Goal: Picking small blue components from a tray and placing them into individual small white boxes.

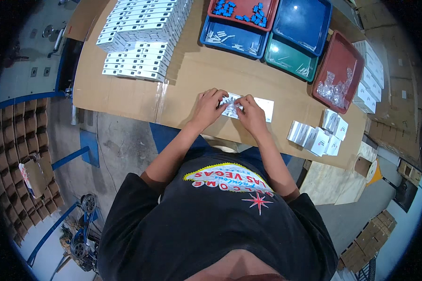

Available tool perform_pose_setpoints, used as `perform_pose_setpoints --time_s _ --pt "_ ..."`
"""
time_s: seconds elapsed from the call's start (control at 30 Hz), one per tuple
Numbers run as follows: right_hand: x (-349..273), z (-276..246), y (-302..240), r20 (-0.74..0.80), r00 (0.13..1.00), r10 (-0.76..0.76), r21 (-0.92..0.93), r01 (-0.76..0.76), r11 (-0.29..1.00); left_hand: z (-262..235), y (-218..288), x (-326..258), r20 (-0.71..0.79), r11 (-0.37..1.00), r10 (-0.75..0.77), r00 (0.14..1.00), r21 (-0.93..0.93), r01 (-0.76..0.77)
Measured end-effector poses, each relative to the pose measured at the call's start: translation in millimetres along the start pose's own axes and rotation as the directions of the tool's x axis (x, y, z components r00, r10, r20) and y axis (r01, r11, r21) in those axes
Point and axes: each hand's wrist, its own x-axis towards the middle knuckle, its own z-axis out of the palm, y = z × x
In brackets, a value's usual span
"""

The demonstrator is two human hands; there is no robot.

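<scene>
Both my hands meet over the near part of the cardboard-covered table. Between them lies a small clear plastic bag [232,107], crinkled and shiny, with small parts that are too small to make out. My left hand [210,108] has its bent fingers closed on the bag's left side. On the other side, my right hand [252,114] pinches the bag with thumb and fingertips. A flat white card or unfolded box [267,107] with small holes sticks out from under the right hand. Further right stands a group of small white boxes [318,140].
Tall stacks of white boxes [138,58] stand at the far left. A red tray [267,23] with blue pieces, a blue tray [205,41] with white sticks, another blue tray [300,23], a green tray [273,58] and a dark red tray [357,61] with plastic bags sit at the back right.
</scene>
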Motion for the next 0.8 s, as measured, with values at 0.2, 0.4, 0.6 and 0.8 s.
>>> perform_pose_setpoints --time_s 0.2,0.4,0.6,0.8 --pt "-1.1 2.9 2.0 0.009 1.000 -0.013 -0.022 0.013 1.000 5.9 6.1 0.0 -0.011 0.998 -0.068 0.998 -0.017 0.068" --pt "-0.9 4.4 1.5 -0.011 1.000 -0.026 -0.059 0.025 0.998 10.8 4.4 2.3 0.050 0.996 -0.091 0.995 -0.013 0.092" --pt "-1.9 10.0 4.0 -0.095 0.995 -0.035 -0.037 0.032 0.999 12.1 4.5 -0.2 0.068 0.992 -0.119 0.991 -0.021 0.121" --pt "-2.5 11.3 3.8 -0.081 0.996 -0.044 -0.012 0.043 0.999 9.9 10.9 1.9 0.030 0.994 -0.104 0.994 0.036 0.103"
